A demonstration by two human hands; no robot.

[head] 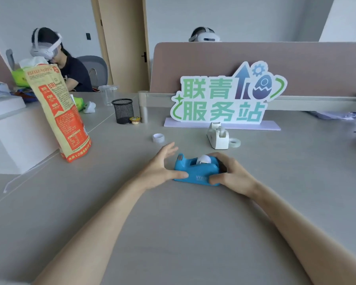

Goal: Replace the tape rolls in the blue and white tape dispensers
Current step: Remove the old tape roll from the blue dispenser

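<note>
The blue tape dispenser rests on the grey table in front of me with a white tape roll seated in its slot. My left hand touches its left end, thumb on the near side and fingers spread apart. My right hand wraps the dispenser's right end, thumb on the front face. The white tape dispenser stands farther back with a roll in it. A loose clear tape roll lies flat against its right side. Another loose white tape roll lies to the left.
A tall orange and tan paper bag stands at the left. A black mesh pen cup and a small yellow cup sit behind. A green lettered sign stands before the desk divider. Two persons wearing headsets sit beyond.
</note>
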